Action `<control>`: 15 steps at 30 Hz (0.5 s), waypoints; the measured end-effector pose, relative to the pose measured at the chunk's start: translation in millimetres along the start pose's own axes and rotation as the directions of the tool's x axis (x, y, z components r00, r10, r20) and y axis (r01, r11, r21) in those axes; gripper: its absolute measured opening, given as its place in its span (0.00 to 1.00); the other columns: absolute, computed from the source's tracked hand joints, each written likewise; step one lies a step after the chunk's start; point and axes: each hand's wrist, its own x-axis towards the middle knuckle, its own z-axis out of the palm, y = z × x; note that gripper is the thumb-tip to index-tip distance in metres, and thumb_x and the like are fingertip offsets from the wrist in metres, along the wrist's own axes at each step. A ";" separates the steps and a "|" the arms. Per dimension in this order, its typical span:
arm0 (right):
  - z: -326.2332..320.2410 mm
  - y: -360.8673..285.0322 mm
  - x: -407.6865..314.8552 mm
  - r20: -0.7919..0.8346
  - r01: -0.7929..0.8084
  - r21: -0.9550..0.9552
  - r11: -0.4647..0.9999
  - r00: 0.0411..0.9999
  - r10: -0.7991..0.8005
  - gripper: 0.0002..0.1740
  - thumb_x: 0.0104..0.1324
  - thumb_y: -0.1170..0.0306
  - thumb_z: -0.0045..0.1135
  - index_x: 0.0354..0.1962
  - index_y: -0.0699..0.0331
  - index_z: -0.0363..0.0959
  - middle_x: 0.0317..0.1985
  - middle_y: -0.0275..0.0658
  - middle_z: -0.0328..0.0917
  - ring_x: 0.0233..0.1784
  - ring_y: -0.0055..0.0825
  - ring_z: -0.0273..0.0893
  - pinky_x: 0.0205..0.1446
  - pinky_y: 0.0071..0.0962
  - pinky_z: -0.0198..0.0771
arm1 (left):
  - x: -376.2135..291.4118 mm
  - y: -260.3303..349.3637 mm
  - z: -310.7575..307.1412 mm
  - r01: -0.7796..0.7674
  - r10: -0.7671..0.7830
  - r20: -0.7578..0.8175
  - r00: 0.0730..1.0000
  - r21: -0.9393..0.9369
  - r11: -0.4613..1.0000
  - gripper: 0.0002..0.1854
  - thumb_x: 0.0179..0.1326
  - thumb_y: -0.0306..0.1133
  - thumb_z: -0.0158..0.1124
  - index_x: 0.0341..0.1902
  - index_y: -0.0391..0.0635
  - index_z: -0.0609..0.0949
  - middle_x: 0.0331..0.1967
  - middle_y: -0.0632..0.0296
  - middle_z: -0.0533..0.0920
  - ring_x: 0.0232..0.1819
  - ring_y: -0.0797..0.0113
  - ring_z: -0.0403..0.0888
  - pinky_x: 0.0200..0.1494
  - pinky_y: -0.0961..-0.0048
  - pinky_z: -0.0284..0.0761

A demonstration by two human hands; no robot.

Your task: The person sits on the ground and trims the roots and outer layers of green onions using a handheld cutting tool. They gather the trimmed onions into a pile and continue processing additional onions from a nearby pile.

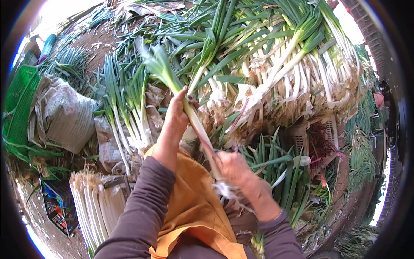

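A large leek or thick green onion stalk [196, 120] lies slantwise across the middle of the view, green tops up and left, root end down and right. My left hand [178, 110] is closed around its upper stem, below the green leaves. My right hand [233, 165] is closed at the lower white part, where a reddish-purple strip runs along the stem; its fingertips are partly hidden. Loose pale skins and roots [226, 189] hang below my right hand. Beyond my hands lies a big heap of untrimmed stalks [291, 77] with dry skins and roots.
Several cleaner stalks [137, 129] lean left of my left forearm. A tight bundle of white stalks [93, 204] stands lower left, by a dark crate [58, 207]. A woven sack [64, 113] and green plastic crate [21, 106] are farther left. Green leaves [291, 181] stand at right.
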 end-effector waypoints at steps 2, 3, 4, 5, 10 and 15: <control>23.1 -19.4 -52.3 0.028 -0.099 0.265 0.959 0.995 0.095 0.11 0.67 0.68 0.51 0.27 0.67 0.70 0.21 0.51 0.73 0.23 0.49 0.74 0.26 0.40 0.68 | -8.5 7.8 -8.4 0.014 -0.015 0.116 0.993 0.004 1.000 0.12 0.62 0.35 0.65 0.43 0.44 0.74 0.26 0.62 0.73 0.21 0.70 0.70 0.28 0.69 0.77; 31.3 -30.7 -77.2 0.059 -0.155 0.421 0.894 0.988 0.143 0.08 0.66 0.71 0.52 0.28 0.67 0.71 0.22 0.50 0.72 0.23 0.47 0.73 0.27 0.38 0.67 | -12.1 8.8 -12.4 0.038 -0.033 0.175 0.984 -0.026 0.999 0.13 0.62 0.34 0.64 0.45 0.42 0.72 0.26 0.60 0.73 0.21 0.70 0.70 0.28 0.71 0.76; 38.9 -42.7 -98.4 0.071 -0.107 0.456 0.884 0.994 0.084 0.06 0.63 0.74 0.55 0.28 0.66 0.70 0.22 0.51 0.71 0.23 0.46 0.73 0.25 0.38 0.66 | -13.3 11.3 -14.6 0.100 -0.107 0.189 0.976 0.049 0.994 0.13 0.63 0.34 0.63 0.44 0.42 0.71 0.26 0.60 0.73 0.21 0.70 0.70 0.27 0.72 0.76; 42.0 -55.4 -120.0 0.081 -0.062 0.488 0.871 0.996 0.026 0.06 0.59 0.76 0.58 0.27 0.66 0.68 0.22 0.51 0.69 0.23 0.44 0.73 0.24 0.37 0.65 | -14.0 11.2 -16.8 0.151 -0.169 0.182 0.969 0.110 0.982 0.13 0.63 0.33 0.62 0.44 0.42 0.70 0.26 0.60 0.72 0.21 0.70 0.70 0.27 0.73 0.76; -3.7 -94.7 -196.4 0.530 -0.312 0.356 0.881 0.844 0.085 0.06 0.62 0.74 0.53 0.36 0.62 0.76 0.29 0.47 0.78 0.30 0.43 0.79 0.33 0.32 0.74 | -1.8 18.6 -20.6 0.216 -0.194 0.331 0.924 -0.030 0.976 0.12 0.67 0.37 0.56 0.37 0.41 0.68 0.24 0.66 0.68 0.20 0.75 0.65 0.23 0.77 0.69; -31.0 -69.3 -157.2 0.059 -0.348 0.458 0.818 0.930 0.362 0.28 0.57 0.76 0.61 0.57 0.68 0.70 0.39 0.55 0.79 0.31 0.46 0.79 0.37 0.35 0.74 | 13.0 5.1 -21.8 0.309 -0.299 0.384 0.874 0.036 0.950 0.10 0.67 0.35 0.55 0.42 0.41 0.69 0.26 0.64 0.69 0.22 0.74 0.65 0.23 0.78 0.68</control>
